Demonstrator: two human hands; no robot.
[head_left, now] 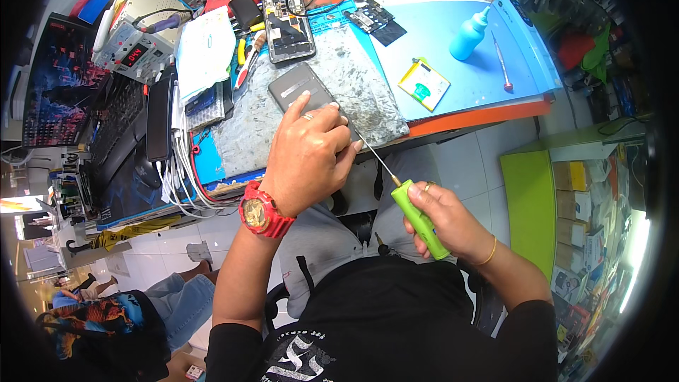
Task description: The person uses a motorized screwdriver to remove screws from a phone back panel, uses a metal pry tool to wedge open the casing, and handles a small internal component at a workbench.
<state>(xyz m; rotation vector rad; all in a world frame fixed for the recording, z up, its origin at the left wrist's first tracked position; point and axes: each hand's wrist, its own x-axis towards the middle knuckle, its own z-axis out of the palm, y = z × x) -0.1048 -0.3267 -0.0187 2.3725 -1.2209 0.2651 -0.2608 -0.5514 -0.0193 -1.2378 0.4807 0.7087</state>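
Observation:
A dark smartphone (305, 85) lies on the stained grey mat (240, 127), partly covered by my left hand (315, 141). The fingers press on its surface and its right edge, holding it. In my right hand (442, 219) is a tool with a lime-green handle (420, 221) and a long thin metal shaft (378, 157). The shaft slants up and left toward the phone's near right edge. Its tip is hidden by the left hand's fingers, so I cannot tell whether it touches the phone. Just beyond lies an opened phone (288, 32) with its insides showing.
On the blue mat (424, 28) are a yellow-edged battery (424, 85), a blue bottle (469, 34) and a screwdriver (503, 64). To the left are pliers (250, 62), papers (205, 53), cables (182, 163), a power supply (134, 49) and a monitor (56, 81). Another person (127, 318) sits at lower left.

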